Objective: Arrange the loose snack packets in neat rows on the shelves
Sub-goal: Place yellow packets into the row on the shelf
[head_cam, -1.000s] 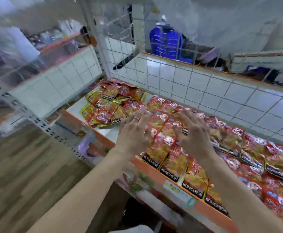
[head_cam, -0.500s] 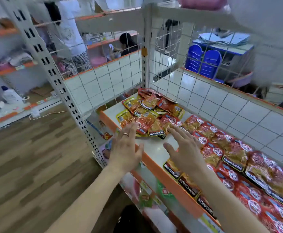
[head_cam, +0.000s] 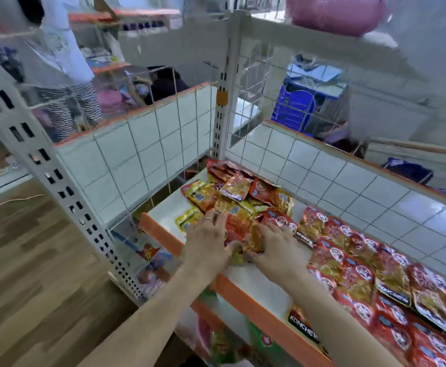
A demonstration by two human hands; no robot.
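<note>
A loose pile of red and gold snack packets [head_cam: 239, 193] lies jumbled in the shelf's far left corner. My left hand [head_cam: 207, 243] lies on the pile's near edge with its fingers spread and fairly straight, and it wears a ring. My right hand [head_cam: 279, 251] is beside it, fingers stretched over a gold packet [head_cam: 253, 238], thumb at the packet's near edge. To the right, neat rows of red packets [head_cam: 362, 263] cover the white shelf [head_cam: 243, 294], whose front lip is orange.
White wire-grid panels [head_cam: 147, 154] wall the shelf at the left and back. A perforated upright post [head_cam: 65, 197] stands at the left front corner. Another shelf with packets [head_cam: 224, 345] sits below. A person in striped trousers [head_cam: 68, 112] stands behind the grid. The floor is wood.
Both hands have left the neat rows, moved left across the bare shelf and landed on the loose pile. The camera has turned left and up with them.
</note>
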